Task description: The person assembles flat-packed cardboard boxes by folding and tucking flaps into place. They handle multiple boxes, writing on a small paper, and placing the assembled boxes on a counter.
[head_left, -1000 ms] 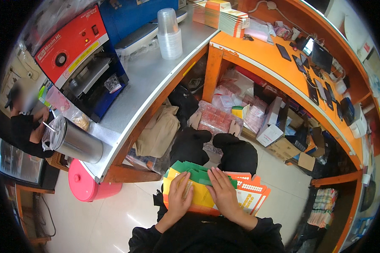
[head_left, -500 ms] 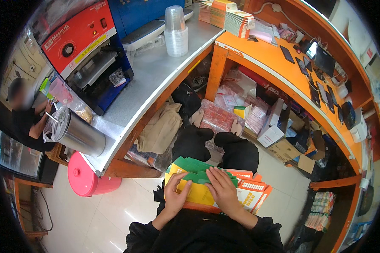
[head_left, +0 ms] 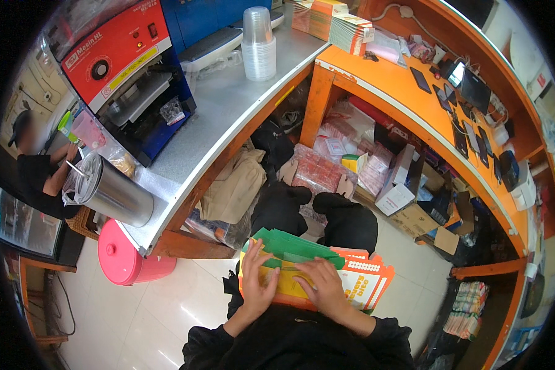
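On my lap lies a green and yellow folding carton (head_left: 296,246), partly unfolded, its green flaps up at the far side. My left hand (head_left: 257,280) grips its left side, with the thumb and fingers on the panel. My right hand (head_left: 322,285) has its fingers bent over the green and yellow panel and pinches its right part. Under it and out to the right are flat orange and white printed cartons (head_left: 370,280) with scalloped edges. The undersides of the cartons are hidden.
Left, a metal counter (head_left: 228,92) carries a red and blue cup-sealing machine (head_left: 120,68), stacked plastic cups (head_left: 258,49) and a steel tumbler (head_left: 114,191). A pink bucket (head_left: 126,256) stands below. Phones (head_left: 420,80) lie on the orange desk (head_left: 376,77). A co-worker (head_left: 37,166) is at far left.
Both hands have shifted slightly on the carton. My right fingers have come lower and bent, my left fingers are straighter, and the green flaps lie more spread.
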### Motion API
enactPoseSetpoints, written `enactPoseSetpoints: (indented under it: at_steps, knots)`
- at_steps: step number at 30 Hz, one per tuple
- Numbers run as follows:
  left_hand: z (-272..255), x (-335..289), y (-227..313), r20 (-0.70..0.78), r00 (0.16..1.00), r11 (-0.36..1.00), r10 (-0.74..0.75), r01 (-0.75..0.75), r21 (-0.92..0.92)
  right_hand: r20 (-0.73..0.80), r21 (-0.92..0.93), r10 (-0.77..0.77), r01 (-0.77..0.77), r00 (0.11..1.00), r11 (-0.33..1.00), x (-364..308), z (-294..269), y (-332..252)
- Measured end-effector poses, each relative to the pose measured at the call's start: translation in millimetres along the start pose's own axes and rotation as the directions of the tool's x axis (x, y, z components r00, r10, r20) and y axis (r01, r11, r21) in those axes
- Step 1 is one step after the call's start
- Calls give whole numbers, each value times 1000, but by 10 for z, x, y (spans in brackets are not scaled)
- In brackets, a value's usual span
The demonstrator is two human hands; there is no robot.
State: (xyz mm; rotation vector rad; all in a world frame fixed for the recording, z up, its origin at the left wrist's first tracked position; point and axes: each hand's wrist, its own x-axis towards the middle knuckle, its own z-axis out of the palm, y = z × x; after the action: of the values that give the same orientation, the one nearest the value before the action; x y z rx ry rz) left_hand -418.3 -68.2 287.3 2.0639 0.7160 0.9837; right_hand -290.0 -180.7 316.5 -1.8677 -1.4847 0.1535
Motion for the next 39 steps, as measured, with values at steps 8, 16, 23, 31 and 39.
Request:
enactPoseSetpoints:
  at_steps: [8,16,23,31,39]
  knots:
    - [-66,225,363,-40,950,894,-308,275,-353,-190,202,38,1,981,979,441,-516,-148]
    - [-136,911,713,21,963,812,-270,239,-533,-190,-249,-565,517,803,819,619,-866,-322]
    - [-185,931,797,218,975,814,41,94,-574,-107,-305,-612,560,784,770,605,-954,-298]
    - [-250,991,794,194,913,750,358,-158,-643,23,180,-295,286,955,941,687,-1144,-341]
    - [-332,998,668,557,827,602,78,406,-687,-482,32,29,-16,876,999,1004,-1351,-197]
